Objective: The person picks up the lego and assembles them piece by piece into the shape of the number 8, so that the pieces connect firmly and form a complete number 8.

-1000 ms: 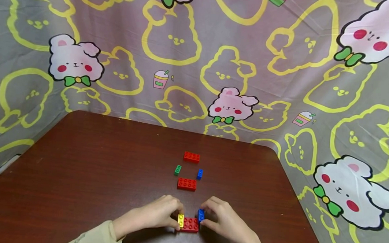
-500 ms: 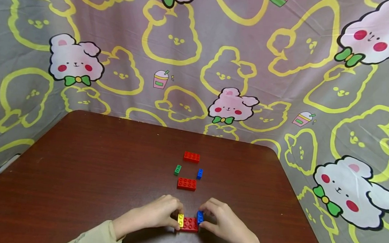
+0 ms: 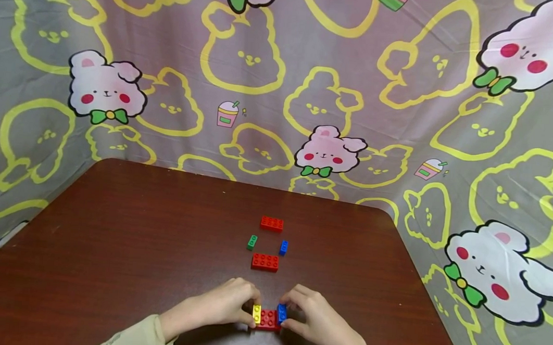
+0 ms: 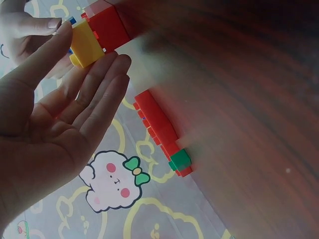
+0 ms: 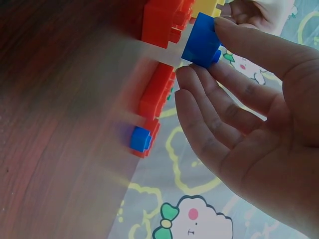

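Yellow plastic is between the thumb and fingers of my left hand (image 3: 229, 303), which are closed only as wide as this yellow brick (image 3: 257, 315); the other fingers lie loosely extended. My right hand (image 3: 315, 316) pinches a blue brick (image 3: 281, 314) in the same manner. Both small bricks have their studs upward and their long axis pointing away from me, the blue one a little tilted. They are over the two ends of a near red brick (image 3: 268, 320), whose long axis goes from left to right, across theirs. Whether the blue one touches the red studs, I cannot tell. Beyond my hands, a middle red brick (image 3: 265, 262) lies also left to right; behind it a green brick (image 3: 252, 242) and a second blue brick (image 3: 284, 247) point away from me, well apart, and then comes a far red brick (image 3: 271, 224). All are on the dark brown table (image 3: 161, 229).
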`<act>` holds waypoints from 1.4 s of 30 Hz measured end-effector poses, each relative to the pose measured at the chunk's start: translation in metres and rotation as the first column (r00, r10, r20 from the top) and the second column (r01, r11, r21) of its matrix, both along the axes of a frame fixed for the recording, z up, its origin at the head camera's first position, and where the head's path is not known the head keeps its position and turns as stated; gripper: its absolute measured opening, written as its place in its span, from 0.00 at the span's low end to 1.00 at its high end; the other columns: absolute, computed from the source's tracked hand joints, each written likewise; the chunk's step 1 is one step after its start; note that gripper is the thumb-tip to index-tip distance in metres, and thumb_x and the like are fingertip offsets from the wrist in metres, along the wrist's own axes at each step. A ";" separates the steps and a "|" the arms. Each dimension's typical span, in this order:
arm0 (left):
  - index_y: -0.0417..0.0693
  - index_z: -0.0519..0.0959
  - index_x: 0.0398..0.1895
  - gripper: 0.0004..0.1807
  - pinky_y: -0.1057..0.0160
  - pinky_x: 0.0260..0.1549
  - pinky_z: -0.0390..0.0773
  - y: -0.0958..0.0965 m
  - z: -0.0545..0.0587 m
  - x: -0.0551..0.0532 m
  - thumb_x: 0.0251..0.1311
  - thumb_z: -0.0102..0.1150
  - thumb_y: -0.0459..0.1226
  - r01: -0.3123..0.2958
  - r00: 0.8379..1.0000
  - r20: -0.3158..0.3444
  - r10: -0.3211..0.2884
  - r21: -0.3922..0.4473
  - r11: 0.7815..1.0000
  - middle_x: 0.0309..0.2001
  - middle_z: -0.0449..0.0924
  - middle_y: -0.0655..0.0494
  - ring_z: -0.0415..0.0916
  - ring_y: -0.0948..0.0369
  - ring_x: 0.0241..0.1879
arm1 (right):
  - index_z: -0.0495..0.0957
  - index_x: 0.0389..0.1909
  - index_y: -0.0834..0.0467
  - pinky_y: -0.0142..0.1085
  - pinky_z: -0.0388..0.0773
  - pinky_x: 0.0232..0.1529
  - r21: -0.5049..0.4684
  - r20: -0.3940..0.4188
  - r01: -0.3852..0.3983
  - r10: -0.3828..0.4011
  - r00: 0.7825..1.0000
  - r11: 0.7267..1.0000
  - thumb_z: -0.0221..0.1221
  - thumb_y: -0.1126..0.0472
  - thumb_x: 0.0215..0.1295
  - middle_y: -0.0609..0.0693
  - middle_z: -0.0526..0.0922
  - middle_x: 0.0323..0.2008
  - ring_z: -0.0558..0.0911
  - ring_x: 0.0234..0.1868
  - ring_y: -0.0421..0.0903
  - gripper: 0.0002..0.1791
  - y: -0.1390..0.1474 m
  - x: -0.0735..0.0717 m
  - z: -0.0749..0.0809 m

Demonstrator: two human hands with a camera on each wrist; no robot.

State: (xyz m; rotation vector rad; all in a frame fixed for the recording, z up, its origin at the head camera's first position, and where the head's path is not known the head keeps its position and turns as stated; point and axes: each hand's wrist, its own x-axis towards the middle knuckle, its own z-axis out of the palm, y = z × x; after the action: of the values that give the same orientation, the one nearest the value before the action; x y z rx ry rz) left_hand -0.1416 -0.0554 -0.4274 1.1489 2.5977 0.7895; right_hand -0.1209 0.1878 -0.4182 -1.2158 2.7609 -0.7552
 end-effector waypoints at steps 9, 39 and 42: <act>0.50 0.84 0.28 0.09 0.76 0.23 0.68 0.000 0.000 0.000 0.47 0.77 0.40 0.000 1.000 0.011 0.000 -0.002 1.000 0.24 0.81 0.64 0.66 0.75 0.23 | 0.81 0.43 0.55 0.23 0.77 0.36 0.018 0.053 0.021 -0.022 0.998 1.000 0.70 0.58 0.59 0.43 0.80 0.36 0.76 0.35 0.31 0.13 -0.001 0.001 -0.003; 0.50 0.84 0.30 0.10 0.75 0.25 0.69 -0.001 0.001 0.001 0.48 0.76 0.41 -0.006 0.999 0.035 0.007 -0.019 1.000 0.27 0.82 0.64 0.68 0.74 0.25 | 0.81 0.44 0.55 0.22 0.76 0.36 0.023 0.072 0.020 -0.021 0.997 1.000 0.70 0.58 0.58 0.42 0.80 0.36 0.75 0.35 0.30 0.14 -0.002 0.001 -0.004; 0.49 0.84 0.30 0.10 0.75 0.24 0.69 0.000 0.000 0.001 0.48 0.76 0.41 -0.007 0.999 0.034 0.008 -0.016 1.000 0.27 0.82 0.64 0.68 0.74 0.25 | 0.81 0.44 0.54 0.22 0.76 0.35 0.023 0.088 0.019 -0.021 0.996 1.000 0.70 0.57 0.59 0.42 0.80 0.36 0.75 0.35 0.30 0.13 -0.002 0.000 -0.004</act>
State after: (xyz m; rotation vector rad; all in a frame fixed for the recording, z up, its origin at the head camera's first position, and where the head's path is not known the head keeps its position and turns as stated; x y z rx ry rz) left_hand -0.1409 -0.0556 -0.4271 1.1121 2.5771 0.7816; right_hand -0.1206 0.1862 -0.4223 -1.1246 2.7069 -0.7589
